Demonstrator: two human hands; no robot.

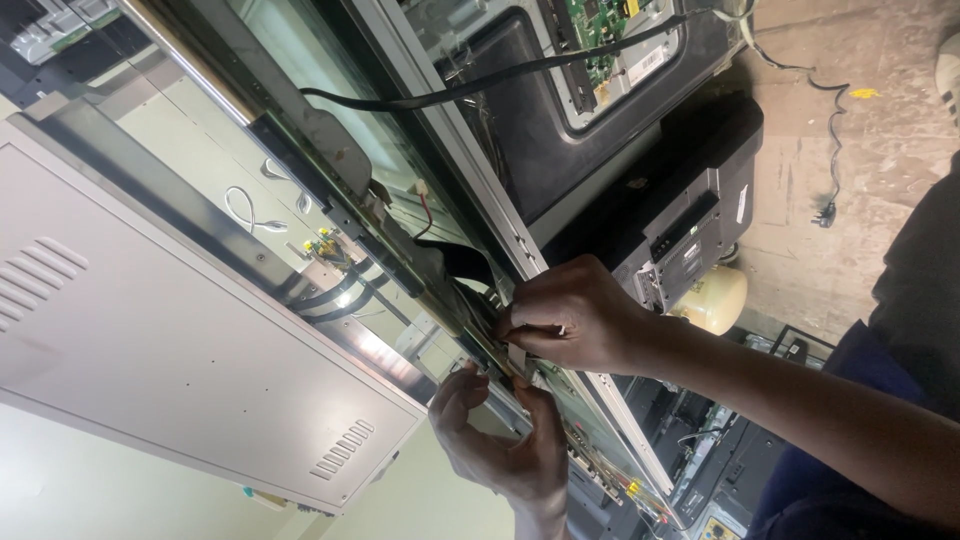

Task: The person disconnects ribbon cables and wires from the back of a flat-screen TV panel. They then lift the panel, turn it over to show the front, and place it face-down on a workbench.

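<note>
Two hands worked a flat ribbon cable at the edge of an opened flat-panel screen.

Seen from the head camera, the right hand point(575, 315) was closed in a pinch on the white end of the flat ribbon cable point(515, 352), thumb and fingers pressed together, probably to keep the thin strip flat and lined up. The cable end lay just under those fingertips, against the narrow circuit strip point(590, 470) running along the panel frame point(470, 160). The left hand point(500, 440) sat just below with fingers curled against the frame edge; whether it gripped anything could not be told. A black cable point(480, 85) crossed the panel above, and a grey vented metal cover point(180, 340) lay alongside.
</note>
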